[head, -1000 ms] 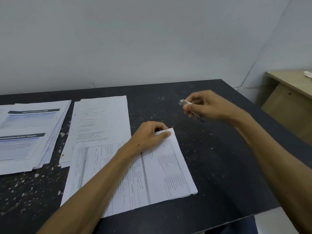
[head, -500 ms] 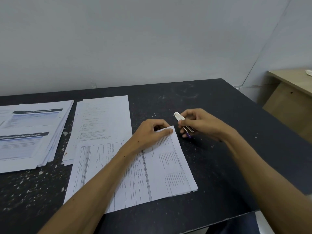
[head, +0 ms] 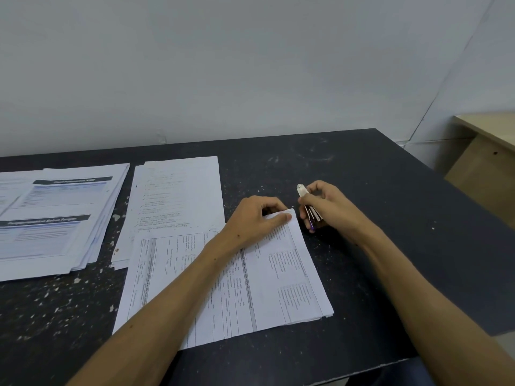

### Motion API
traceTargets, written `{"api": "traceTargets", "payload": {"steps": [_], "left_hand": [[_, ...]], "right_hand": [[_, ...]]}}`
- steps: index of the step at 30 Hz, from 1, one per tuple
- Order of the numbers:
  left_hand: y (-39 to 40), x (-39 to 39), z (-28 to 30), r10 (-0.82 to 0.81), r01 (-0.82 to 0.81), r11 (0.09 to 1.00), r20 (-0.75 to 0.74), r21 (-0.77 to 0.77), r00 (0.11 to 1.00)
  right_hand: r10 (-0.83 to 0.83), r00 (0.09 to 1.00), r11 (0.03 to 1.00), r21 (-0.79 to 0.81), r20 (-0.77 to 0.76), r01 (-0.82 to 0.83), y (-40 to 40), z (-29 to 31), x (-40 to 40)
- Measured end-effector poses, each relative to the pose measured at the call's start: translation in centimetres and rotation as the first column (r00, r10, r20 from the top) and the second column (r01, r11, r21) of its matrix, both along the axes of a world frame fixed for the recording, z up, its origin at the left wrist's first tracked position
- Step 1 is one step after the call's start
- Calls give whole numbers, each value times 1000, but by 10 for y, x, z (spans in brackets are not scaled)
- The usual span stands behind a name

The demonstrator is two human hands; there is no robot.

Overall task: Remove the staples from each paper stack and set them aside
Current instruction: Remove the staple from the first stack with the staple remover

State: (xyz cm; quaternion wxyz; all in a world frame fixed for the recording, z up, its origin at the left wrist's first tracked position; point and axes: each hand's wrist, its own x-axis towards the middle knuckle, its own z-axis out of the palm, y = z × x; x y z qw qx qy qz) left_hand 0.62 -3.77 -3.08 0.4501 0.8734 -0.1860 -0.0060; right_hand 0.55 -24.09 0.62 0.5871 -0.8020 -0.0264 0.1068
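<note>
A stapled paper stack with printed tables lies slanted on the dark table in front of me. My left hand presses on its far right corner, thumb and fingers pinching the corner; the staple itself is hidden. My right hand hovers just right of that corner, shut on a small staple remover with a silver tip pointing up and a purple end pointing down. The tool is a short gap away from the paper's corner.
A second paper stack lies behind the first, partly under it. A thicker pile of printed forms sits at the far left. A wooden desk stands to the right, beyond the table's edge.
My right hand has come down and left with the staple remover, from raised above the table to right beside the paper's corner. My left hand has stayed on the corner.
</note>
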Motion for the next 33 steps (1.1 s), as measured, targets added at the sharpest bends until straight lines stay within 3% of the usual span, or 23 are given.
{"api": "traceTargets", "payload": {"steps": [5, 15, 26, 33], "left_hand": [[-2, -3, -1, 26, -30, 999, 89, 41, 996], [-4, -2, 9, 21, -27, 992, 45, 122, 999], [1, -4, 2, 50, -52, 998, 30, 45, 998], [2, -3, 0, 39, -39, 999, 25, -4, 999]], "right_hand": [[2, 997, 1000, -3, 76, -2, 6, -4, -5], [-183, 973, 982, 73, 138, 175, 11, -17, -2], [-378, 883, 919, -5, 277, 395, 17, -20, 6], [-352, 896, 933, 19, 272, 360, 23, -17, 7]]}}
